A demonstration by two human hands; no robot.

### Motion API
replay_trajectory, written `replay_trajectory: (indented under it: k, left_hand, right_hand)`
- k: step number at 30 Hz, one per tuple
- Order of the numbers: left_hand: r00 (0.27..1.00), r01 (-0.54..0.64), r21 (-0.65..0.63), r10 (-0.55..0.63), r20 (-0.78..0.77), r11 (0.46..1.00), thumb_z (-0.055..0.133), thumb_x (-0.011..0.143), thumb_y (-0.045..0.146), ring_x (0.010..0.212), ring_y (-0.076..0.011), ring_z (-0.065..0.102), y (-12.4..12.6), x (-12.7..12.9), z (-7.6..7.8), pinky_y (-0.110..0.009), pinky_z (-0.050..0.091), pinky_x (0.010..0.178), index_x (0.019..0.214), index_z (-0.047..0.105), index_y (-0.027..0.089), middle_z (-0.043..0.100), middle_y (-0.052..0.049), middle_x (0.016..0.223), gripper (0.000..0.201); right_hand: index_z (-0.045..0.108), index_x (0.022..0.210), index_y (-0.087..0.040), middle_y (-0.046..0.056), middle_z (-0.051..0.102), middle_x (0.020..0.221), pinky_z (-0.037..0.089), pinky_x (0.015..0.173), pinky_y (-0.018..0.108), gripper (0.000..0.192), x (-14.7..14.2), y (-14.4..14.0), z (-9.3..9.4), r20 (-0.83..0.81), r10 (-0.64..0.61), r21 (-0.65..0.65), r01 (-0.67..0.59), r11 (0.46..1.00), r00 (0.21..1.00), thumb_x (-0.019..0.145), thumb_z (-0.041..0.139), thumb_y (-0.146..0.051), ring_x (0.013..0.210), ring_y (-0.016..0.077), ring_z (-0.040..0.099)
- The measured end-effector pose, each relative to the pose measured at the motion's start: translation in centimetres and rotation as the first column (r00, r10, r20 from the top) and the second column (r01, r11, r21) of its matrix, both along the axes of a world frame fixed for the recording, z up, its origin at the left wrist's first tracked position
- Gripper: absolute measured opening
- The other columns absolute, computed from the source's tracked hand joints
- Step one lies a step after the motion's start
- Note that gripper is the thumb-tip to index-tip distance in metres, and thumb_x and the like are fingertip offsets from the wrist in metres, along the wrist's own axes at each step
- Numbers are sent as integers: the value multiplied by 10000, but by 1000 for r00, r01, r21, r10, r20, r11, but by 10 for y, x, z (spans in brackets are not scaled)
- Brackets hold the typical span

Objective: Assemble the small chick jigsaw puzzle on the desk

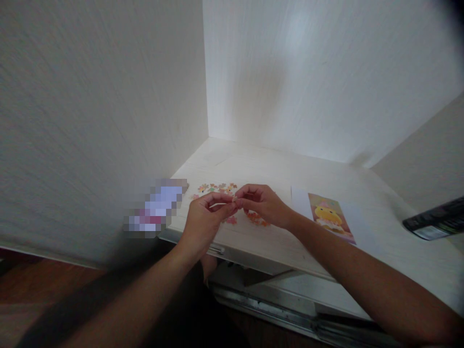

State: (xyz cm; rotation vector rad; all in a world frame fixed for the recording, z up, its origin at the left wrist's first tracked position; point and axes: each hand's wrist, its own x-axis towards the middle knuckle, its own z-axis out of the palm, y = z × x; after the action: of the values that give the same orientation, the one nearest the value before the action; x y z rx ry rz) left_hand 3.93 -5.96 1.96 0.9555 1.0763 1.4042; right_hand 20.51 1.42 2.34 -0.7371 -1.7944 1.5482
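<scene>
My left hand [210, 216] and my right hand [264, 205] meet above the white desk, fingertips together. Both pinch a small pale jigsaw puzzle piece [235, 198], mostly covered by the fingers. Beyond the left hand lie several loose puzzle pieces [213, 187] in orange, green and pink. Some pink pieces [230, 220] show between the hands, and orange-red pieces [256, 220] lie beneath the right hand. To the right of the hands is a printed picture [331, 217] of a yellow toy figure on a white sheet.
A blurred-out, pixelated object [159, 208] is at the desk's left edge. On the right a black can or bottle [435, 220] stands near the side wall. White panels enclose the desk [275, 246] on three sides. Below its front edge is an open shelf [275, 290].
</scene>
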Motion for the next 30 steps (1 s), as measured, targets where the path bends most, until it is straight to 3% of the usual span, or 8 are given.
replay_trajectory:
  k: [2,4,6,8,10,14,19,30]
  left_hand:
    - [991,6,24,-3,-136,1000,821,701,320,758,-196,711,1,-4,0,-304,558,690,890,666,146,743,-60,828,299]
    - [911,43,104,4,-413,994,760,764,307,762,-204,702,2,-12,2,-333,553,706,903,667,157,739,-58,848,224]
    - [663,144,194,52,-747,970,703,805,255,824,-221,685,2,-22,6,-382,535,791,918,689,176,735,-54,885,137]
    - [381,281,205,88,-921,938,655,832,212,905,-240,662,2,-32,9,-418,502,878,938,709,193,730,-53,936,120]
    - [247,423,154,50,-968,893,600,875,198,949,-231,646,2,-38,11,-393,490,904,958,721,199,722,-56,983,147]
    - [184,567,117,13,-983,815,505,943,186,993,-212,621,1,-37,5,-344,487,912,968,742,203,700,-64,1042,239]
    - [151,571,122,42,-988,812,495,949,175,999,-223,606,2,-31,-1,-349,483,918,966,749,189,694,-78,1031,254]
    - [107,572,105,52,-993,814,507,932,172,970,-218,606,1,-30,2,-336,495,890,931,740,171,675,-87,993,233]
  right_hand:
    - [647,838,-160,19,679,779,483,682,270,303,0,1,2,-3,2,-3,-2,1000,1000,751,778,-418,716,118,609]
    - [630,825,-161,9,661,763,472,681,266,284,2,3,4,3,12,11,-12,1000,1000,771,755,-410,702,109,587]
    - [617,837,-160,-4,634,744,446,632,251,264,6,7,4,62,44,35,-46,998,997,792,728,-395,658,98,550]
    - [614,847,-159,-18,600,711,406,574,234,226,11,11,4,191,84,89,-103,991,978,811,702,-364,612,89,505]
    - [627,836,-156,-25,577,677,374,543,225,160,15,13,3,356,92,183,-166,969,930,826,675,-309,589,89,478]
    - [680,835,-161,-7,622,687,369,557,225,79,17,11,2,543,32,337,-253,907,839,833,634,-225,610,99,512]
    - [699,842,-164,-4,639,674,344,542,224,99,15,6,3,582,4,404,-293,866,813,839,622,-227,589,100,523]
    - [701,844,-162,7,616,702,353,556,231,94,15,5,4,596,-46,489,-318,812,802,834,650,-240,604,105,501]
